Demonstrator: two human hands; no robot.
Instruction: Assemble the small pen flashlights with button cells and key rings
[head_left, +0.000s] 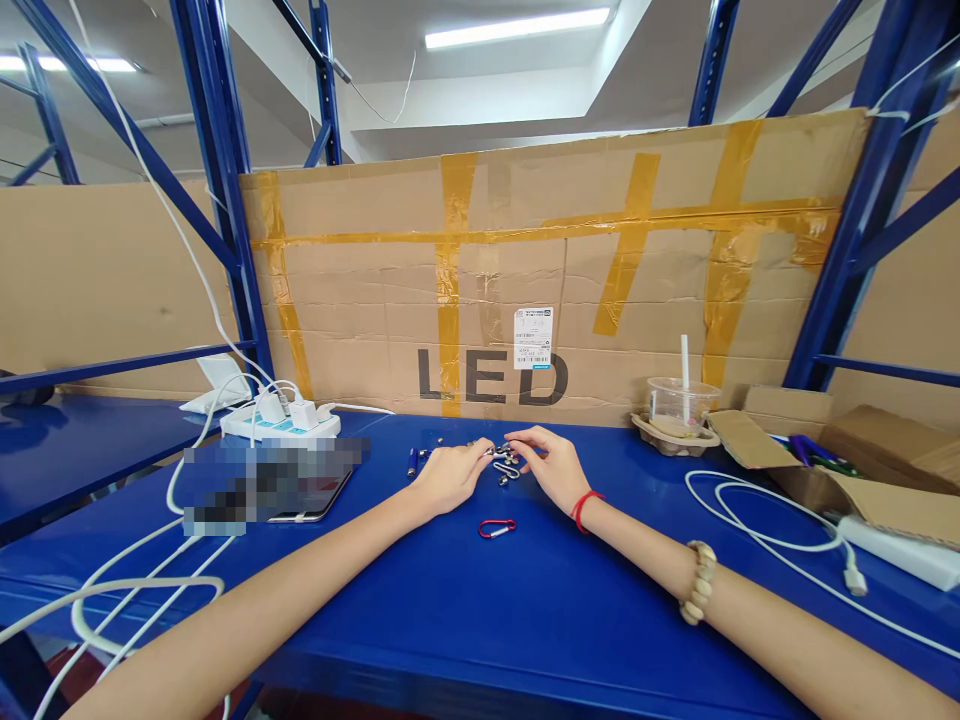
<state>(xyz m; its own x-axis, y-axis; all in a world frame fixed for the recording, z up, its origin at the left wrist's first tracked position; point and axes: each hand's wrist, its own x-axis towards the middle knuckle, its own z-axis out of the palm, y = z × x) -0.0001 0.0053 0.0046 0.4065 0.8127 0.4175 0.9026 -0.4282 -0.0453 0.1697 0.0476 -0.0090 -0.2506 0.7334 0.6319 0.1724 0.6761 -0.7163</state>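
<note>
1. my left hand [450, 476] lies palm down on the blue shelf top [465, 610]. its fingers are loosely curled and its fingertips sit at the left edge of a cluster of small metal pieces [504, 460].
2. i cannot tell whether the left thumb and forefinger actually pinch a piece or only touch it. the parts are too small from here.
3. my right hand [552, 466] is also palm down, its fingers bent and reaching into the same cluster from the right. the fingertips cover some pieces, so i cannot tell if it grips anything.
4. the cluster lies between the two hands, near the back of the shelf and just in front of the cardboard wall [570, 290] marked "led". a silver clip [507, 471] shows at its near edge.
5. a red carabiner [497, 528] lies flat on the shelf, nearer to me than the hands and touching neither.
6. a small dark cylinder [412, 462] lies just left of the left hand.
7. the right arm wears a red cord [585, 506] at the wrist and a bead bracelet [699, 584] further up.
8. to the left are a phone [311, 500] and a white power strip [281, 424] with plugs.
9. to the right stand a clear plastic cup [681, 404] with a straw, a white cable [780, 532] and an open cardboard box [885, 470].
</note>
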